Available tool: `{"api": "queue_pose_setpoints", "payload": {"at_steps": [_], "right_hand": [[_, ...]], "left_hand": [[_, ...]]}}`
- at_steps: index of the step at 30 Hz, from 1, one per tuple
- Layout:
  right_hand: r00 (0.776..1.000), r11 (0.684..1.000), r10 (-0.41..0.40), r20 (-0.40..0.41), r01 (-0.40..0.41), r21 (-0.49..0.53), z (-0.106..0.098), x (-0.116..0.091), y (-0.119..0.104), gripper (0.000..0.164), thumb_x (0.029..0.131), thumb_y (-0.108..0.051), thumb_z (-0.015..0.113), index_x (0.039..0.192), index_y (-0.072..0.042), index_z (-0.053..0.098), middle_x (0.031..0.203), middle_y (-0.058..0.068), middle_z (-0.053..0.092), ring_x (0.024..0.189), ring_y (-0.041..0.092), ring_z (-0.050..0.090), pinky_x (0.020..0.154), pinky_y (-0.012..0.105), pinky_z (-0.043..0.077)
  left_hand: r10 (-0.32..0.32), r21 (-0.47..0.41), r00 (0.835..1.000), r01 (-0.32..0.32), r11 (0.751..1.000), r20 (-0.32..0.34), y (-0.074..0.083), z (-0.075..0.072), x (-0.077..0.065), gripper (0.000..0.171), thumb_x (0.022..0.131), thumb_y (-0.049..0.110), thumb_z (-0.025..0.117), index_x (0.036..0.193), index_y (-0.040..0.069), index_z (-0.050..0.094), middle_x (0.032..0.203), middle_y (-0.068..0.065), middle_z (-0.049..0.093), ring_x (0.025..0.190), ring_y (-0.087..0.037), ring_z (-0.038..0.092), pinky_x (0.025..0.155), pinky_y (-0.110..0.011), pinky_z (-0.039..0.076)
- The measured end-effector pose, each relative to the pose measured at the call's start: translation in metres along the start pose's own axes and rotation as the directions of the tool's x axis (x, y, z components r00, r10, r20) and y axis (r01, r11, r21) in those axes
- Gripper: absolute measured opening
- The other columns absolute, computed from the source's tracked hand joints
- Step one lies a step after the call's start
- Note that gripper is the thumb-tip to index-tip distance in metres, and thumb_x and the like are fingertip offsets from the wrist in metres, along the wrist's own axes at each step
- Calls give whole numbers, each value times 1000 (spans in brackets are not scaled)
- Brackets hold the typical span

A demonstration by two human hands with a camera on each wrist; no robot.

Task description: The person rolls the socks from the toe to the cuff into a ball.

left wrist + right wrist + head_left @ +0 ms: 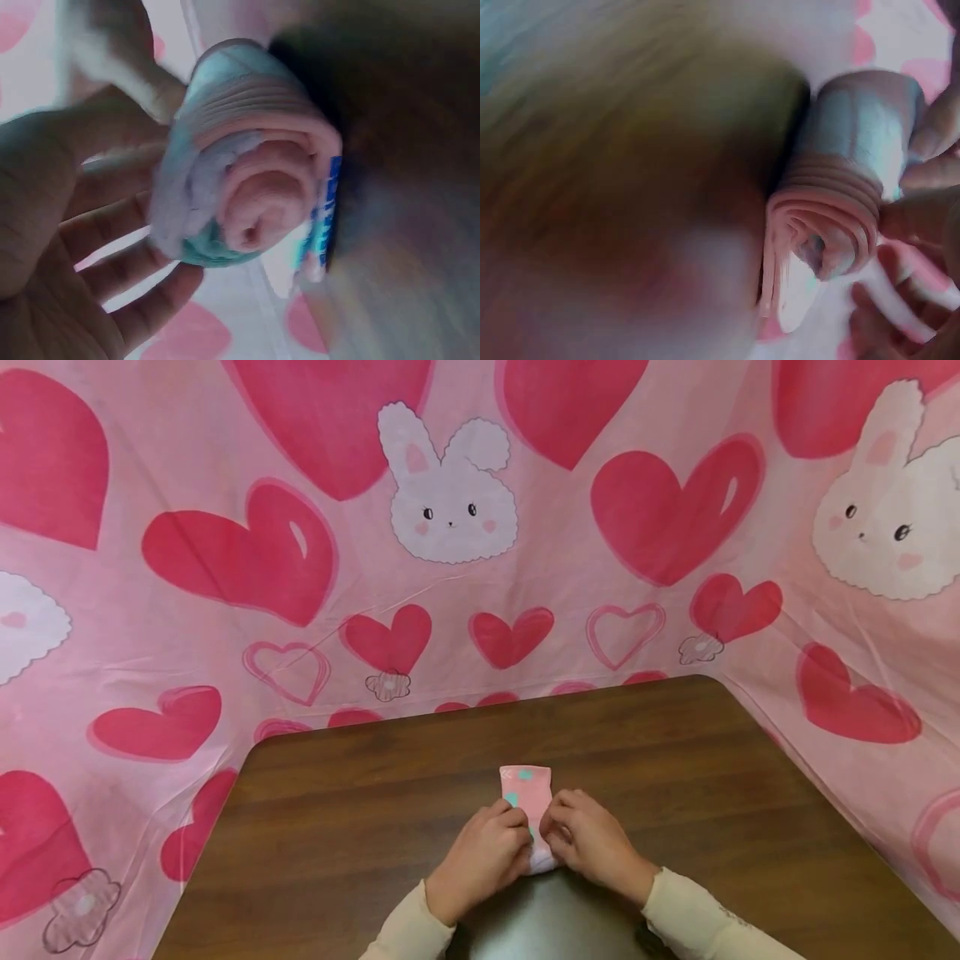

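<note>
In the head view, the left hand (483,847) and right hand (592,843) hide parts of the pink cloth with teal patches (534,795) — its pale corner mark (507,774) is too small to read. The 2 cream fabric sleeves (412,928) run off the bottom edge. The left wrist view blurs the bright blue marks (328,214); the right blurs the brown wood-grain table (637,165).

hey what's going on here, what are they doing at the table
A person is handling a pink, sock-like cloth with teal spots on a dark wooden table. The near end is a thick roll, with the left hand and right hand touching it from either side. The far end lies flat, not yet rolled, so it's only partly rolled up.
</note>
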State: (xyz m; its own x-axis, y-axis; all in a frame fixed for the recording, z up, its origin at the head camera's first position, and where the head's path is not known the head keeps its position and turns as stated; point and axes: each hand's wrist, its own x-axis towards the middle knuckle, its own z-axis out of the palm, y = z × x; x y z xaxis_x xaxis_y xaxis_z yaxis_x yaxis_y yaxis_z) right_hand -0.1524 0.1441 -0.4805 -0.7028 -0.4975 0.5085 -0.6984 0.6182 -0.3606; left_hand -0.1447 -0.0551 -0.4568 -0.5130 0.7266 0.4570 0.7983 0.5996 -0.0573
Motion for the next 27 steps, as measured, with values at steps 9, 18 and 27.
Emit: {"api": "queue_pose_setpoints", "payload": {"at_steps": [9,18,27], "right_hand": [[931,921,-346,118,361,-147,-9,-15,2,28,76,-14,68,103,-11,68,110,1,60,98,15,56,83,35,46],[932,925,-320,169,346,-158,-6,-16,8,35,70,-18,75,104,-12,67,114,3,58,89,14,60,67,31,51],[945,936,-301,125,318,-151,0,-13,10,40,65,-32,81,96,-13,66,105,2,61,82,13,61,62,32,50]], "left_hand": [[23,37,983,-30,999,182,-2,-1,-5,37,59,43,82,81,17,67,90,8,53,83,-10,45,67,-25,41],[22,75,985,-35,997,171,-5,5,-8,48,52,40,86,88,16,65,88,7,53,82,-11,45,73,-27,42],[11,85,992,-21,996,124,-4,15,-5,37,52,25,79,82,14,58,79,6,49,73,-13,46,65,-28,42]]}}
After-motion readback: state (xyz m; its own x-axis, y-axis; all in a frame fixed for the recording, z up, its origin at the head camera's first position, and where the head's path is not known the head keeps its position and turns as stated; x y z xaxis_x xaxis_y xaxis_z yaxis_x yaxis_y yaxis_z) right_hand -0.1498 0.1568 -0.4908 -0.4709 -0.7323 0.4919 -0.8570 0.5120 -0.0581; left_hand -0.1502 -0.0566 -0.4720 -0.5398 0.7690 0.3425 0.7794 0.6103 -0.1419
